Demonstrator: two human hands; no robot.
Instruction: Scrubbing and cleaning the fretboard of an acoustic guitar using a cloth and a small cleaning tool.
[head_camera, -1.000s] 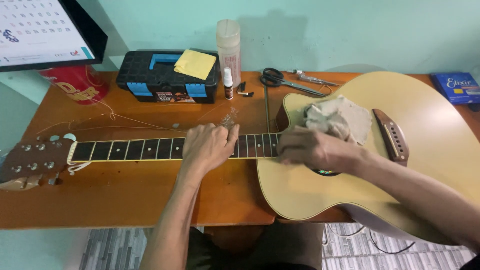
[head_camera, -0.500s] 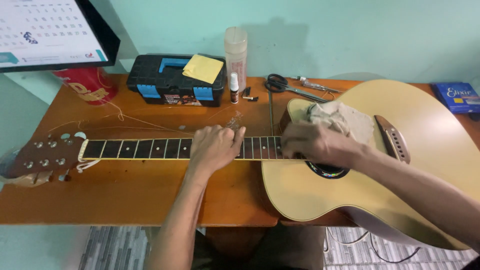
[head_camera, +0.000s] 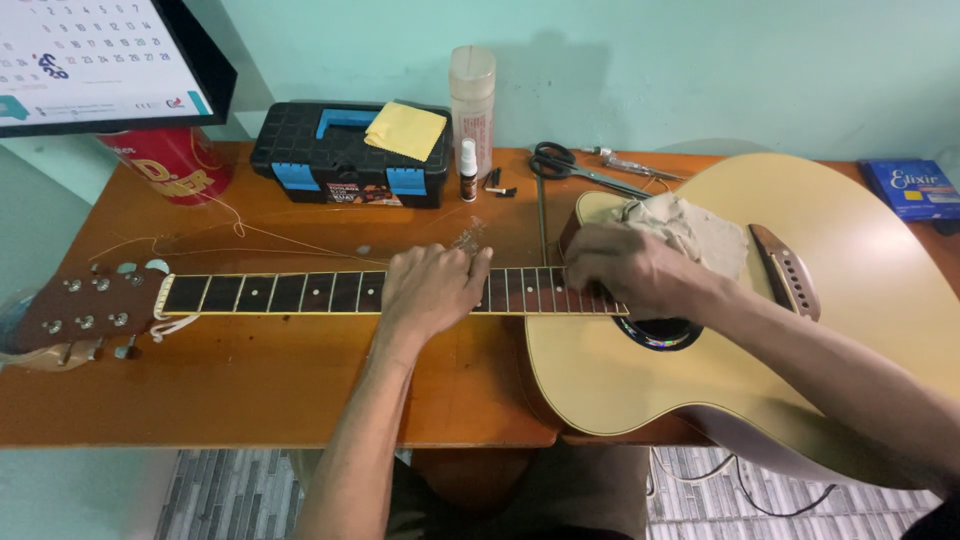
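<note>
One wooden bench (head_camera: 250, 390) carries everything here, and across it lies one pale acoustic guitar (head_camera: 850, 300), body to the right, headstock (head_camera: 70, 315) to the left. No strings show along the dark fretboard (head_camera: 280, 293), and loose wire (head_camera: 200, 245) curls on the bench above the neck, so I judge the old strings are already off. New ones are not yet fitted: one blue string packet (head_camera: 915, 187) lies flat at the far right, and whether it has been opened I cannot tell.

The right hand (head_camera: 635, 270) presses down on the fretboard's upper end, just beside the soundhole (head_camera: 660, 333), fingers curled; one crumpled beige cloth (head_camera: 690, 228) lies against it, though how it is gripped is hidden. The left hand (head_camera: 430, 290) lies flat over the middle of the neck, fingers together, steadying it. The wiping seems under way at the body end, with the long stretch toward the headstock left to do.

Behind stand one black toolbox (head_camera: 340, 160) with one yellow pad (head_camera: 405, 130) on its lid, one red tin (head_camera: 170, 165), one tall clear tube (head_camera: 472, 100), one pair of scissors (head_camera: 570, 170) and one small dropper bottle (head_camera: 468, 170). Six tuning pegs show on the headstock.
</note>
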